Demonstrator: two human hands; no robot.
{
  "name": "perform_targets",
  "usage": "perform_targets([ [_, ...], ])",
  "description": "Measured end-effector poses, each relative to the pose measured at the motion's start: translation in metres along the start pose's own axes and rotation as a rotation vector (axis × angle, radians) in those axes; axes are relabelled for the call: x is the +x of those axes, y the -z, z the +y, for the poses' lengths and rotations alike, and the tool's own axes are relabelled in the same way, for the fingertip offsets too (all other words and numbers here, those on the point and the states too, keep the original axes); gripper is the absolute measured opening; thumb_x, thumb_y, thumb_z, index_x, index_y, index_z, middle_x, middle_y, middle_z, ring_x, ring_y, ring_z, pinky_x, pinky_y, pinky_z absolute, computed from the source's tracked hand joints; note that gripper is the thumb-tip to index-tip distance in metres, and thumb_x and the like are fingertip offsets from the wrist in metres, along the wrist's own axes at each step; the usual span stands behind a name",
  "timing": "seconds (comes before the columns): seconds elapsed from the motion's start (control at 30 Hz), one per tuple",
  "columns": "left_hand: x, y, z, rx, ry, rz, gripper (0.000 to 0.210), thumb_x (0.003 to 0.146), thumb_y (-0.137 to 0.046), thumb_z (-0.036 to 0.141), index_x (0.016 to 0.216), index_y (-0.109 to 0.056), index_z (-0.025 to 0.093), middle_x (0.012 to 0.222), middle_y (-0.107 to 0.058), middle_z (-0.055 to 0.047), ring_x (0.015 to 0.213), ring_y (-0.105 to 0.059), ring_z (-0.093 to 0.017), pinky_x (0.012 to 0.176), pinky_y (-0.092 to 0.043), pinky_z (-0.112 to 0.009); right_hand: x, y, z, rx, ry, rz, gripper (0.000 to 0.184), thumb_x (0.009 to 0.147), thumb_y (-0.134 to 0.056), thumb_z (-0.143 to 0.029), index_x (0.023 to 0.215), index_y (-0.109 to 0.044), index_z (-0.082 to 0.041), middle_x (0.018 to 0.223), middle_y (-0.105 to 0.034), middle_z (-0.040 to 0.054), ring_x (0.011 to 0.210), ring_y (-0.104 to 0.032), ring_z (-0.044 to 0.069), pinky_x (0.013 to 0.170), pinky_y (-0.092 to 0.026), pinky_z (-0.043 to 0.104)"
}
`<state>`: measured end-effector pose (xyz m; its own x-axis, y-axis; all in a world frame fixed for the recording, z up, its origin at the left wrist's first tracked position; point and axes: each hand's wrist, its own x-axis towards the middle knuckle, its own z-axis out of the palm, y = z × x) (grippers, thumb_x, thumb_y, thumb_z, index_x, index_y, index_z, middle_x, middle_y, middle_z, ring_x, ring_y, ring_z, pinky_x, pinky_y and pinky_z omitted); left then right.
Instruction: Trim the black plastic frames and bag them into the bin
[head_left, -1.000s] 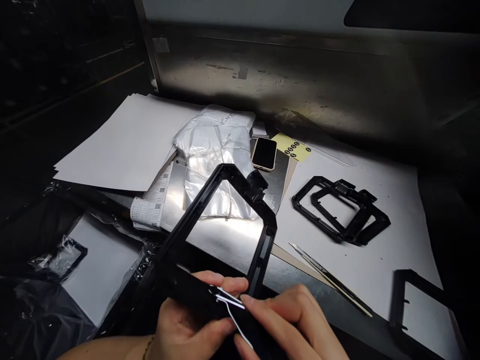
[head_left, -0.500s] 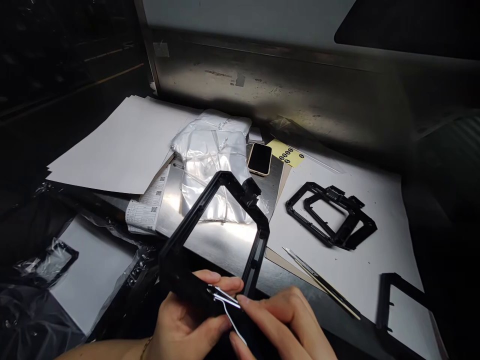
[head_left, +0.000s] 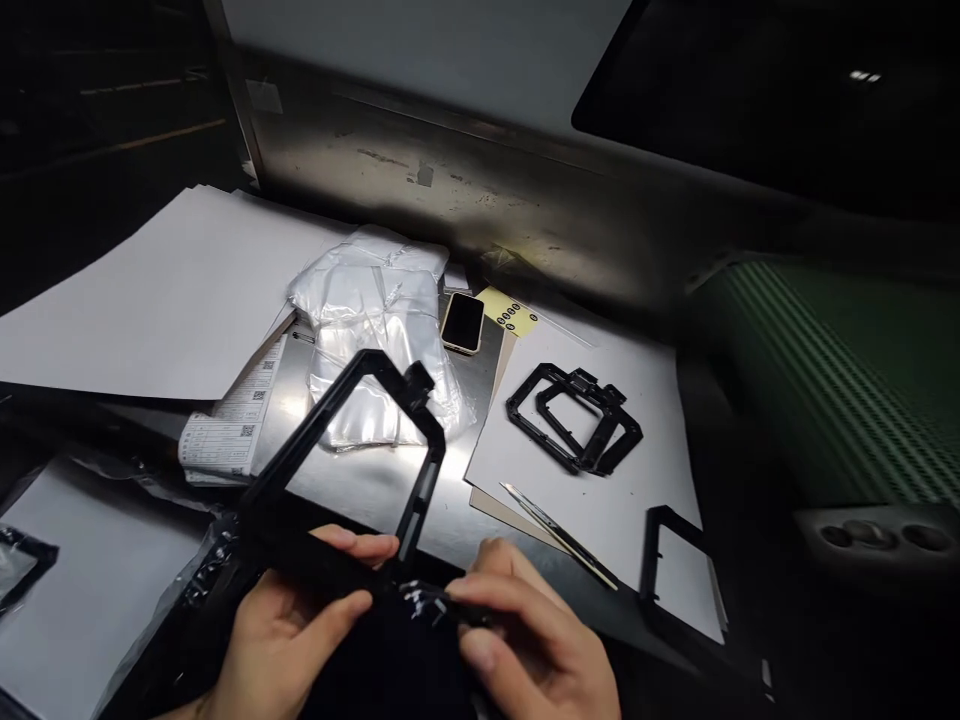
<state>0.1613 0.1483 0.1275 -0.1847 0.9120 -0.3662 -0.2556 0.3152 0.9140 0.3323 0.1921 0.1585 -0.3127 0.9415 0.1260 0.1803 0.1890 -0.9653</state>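
Observation:
My left hand (head_left: 296, 625) is closed round the lower bar of a black plastic frame (head_left: 274, 475), its thumb along the near side. The frame is tilted upright, with a small hinge-like block (head_left: 418, 385) at its upper right corner. By the lower right end of the frame, my right hand (head_left: 536, 635) pinches a small dark piece with shiny edges (head_left: 427, 603) between thumb and forefinger. Its exact kind is blurred, and I cannot tell whether it touches the frame. Black frames (head_left: 592, 465) lie overlapping on white sheets; another black frame (head_left: 651, 560) lies nearer, at the right.
Pointed tweezers (head_left: 555, 530) lie on the near edge of the white sheet (head_left: 487, 455). Behind are clear plastic bags (head_left: 375, 300), a phone (head_left: 463, 322) and a yellow sticker sheet (head_left: 495, 298). White boards (head_left: 142, 300) are stacked left; a green ribbed surface (head_left: 847, 370) stands right.
The view has swung right, so things appear further left. My right hand has drawn slightly away from my left. The thin bright strip between the hands now shows as a dark piece with glints.

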Motion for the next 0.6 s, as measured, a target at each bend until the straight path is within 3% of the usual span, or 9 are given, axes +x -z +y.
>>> perform_targets([
  [0.1, 0.008, 0.016, -0.004, 0.263, -0.111, 0.013, 0.023, 0.07, -0.065, 0.022, 0.089, -0.057, 0.029, 0.084, -0.07, 0.005, 0.088, -0.063, -0.017, 0.084, -0.048, -0.022, 0.009, 0.032, 0.036, -0.275, -0.202, 0.28, 0.022, 0.076, -0.051, -0.041, 0.086, -0.061, -0.025, 0.075, -0.052, 0.0003, 0.069, -0.051, 0.016, 0.063, -0.043, 0.029],
  [0.2, 0.016, 0.028, -0.011, 0.545, -0.371, -0.121, 0.026, 0.07, -0.063, 0.016, 0.092, -0.062, 0.031, 0.083, -0.069, 0.003, 0.08, -0.063, -0.017, 0.083, -0.045, -0.024, 0.023, 0.068, 0.087, -0.404, -0.297, 0.44, 0.032, 0.074, -0.052, -0.045, 0.093, -0.06, -0.02, 0.091, -0.053, 0.0066, 0.083, -0.049, 0.023, 0.079, -0.037, 0.043],
  [0.3, 0.022, 0.03, -0.021, 0.714, -0.6, -0.265, 0.037, 0.076, -0.05, 0.009, 0.102, -0.06, 0.032, 0.079, -0.069, 0.0, 0.071, -0.061, -0.016, 0.092, -0.034, -0.034, 0.032, 0.085, 0.118, -0.442, -0.327, 0.512, 0.042, 0.062, -0.058, -0.055, 0.081, -0.063, -0.019, 0.093, -0.053, 0.0112, 0.103, -0.037, 0.037, 0.088, -0.016, 0.062],
  [0.37, 0.023, 0.026, -0.031, 0.742, -0.64, -0.234, 0.04, 0.078, -0.042, 0.008, 0.103, -0.061, 0.032, 0.074, -0.067, -0.001, 0.067, -0.057, -0.017, 0.094, -0.028, -0.04, 0.03, 0.075, 0.114, -0.407, -0.319, 0.489, 0.045, 0.063, -0.056, -0.058, 0.085, -0.062, -0.019, 0.106, -0.05, 0.0134, 0.114, -0.028, 0.039, 0.09, -0.008, 0.064],
  [0.43, 0.022, 0.022, -0.041, 0.752, -0.626, -0.196, 0.038, 0.081, -0.039, 0.01, 0.1, -0.064, 0.032, 0.071, -0.065, -0.003, 0.066, -0.054, -0.017, 0.093, -0.025, -0.043, 0.022, 0.05, 0.095, -0.306, -0.288, 0.369, 0.047, 0.072, -0.047, -0.057, 0.098, -0.057, -0.02, 0.112, -0.051, 0.0118, 0.112, -0.038, 0.031, 0.092, -0.022, 0.055],
  [0.5, 0.02, 0.02, -0.049, 0.751, -0.616, -0.194, 0.036, 0.083, -0.037, 0.014, 0.096, -0.065, 0.032, 0.066, -0.063, -0.003, 0.063, -0.051, -0.017, 0.091, -0.026, -0.042, 0.014, 0.017, 0.07, -0.152, -0.273, 0.181, 0.05, 0.077, -0.039, -0.058, 0.108, -0.051, -0.02, 0.093, -0.061, 0.0075, 0.085, -0.057, 0.022, 0.077, -0.043, 0.041],
  [0.53, 0.018, 0.021, -0.052, 0.751, -0.621, -0.202, 0.033, 0.083, -0.038, 0.018, 0.095, -0.066, 0.033, 0.068, -0.064, -0.003, 0.065, -0.051, -0.018, 0.09, -0.028, -0.041, 0.01, 0.002, 0.058, -0.058, -0.29, 0.102, 0.053, 0.078, -0.04, -0.056, 0.115, -0.044, -0.019, 0.077, -0.062, 0.0036, 0.066, -0.058, 0.018, 0.064, -0.046, 0.034],
  [0.6, 0.016, 0.025, -0.054, 0.691, -0.609, -0.153, 0.024, 0.079, -0.049, 0.033, 0.098, -0.064, 0.034, 0.09, -0.064, -0.006, 0.086, -0.052, -0.023, 0.091, -0.03, -0.04, 0.005, -0.022, 0.042, 0.193, -0.386, -0.024, 0.05, 0.08, -0.043, -0.05, 0.117, -0.038, -0.018, 0.057, -0.053, -0.0039, 0.048, -0.051, 0.012, 0.053, -0.043, 0.027],
])
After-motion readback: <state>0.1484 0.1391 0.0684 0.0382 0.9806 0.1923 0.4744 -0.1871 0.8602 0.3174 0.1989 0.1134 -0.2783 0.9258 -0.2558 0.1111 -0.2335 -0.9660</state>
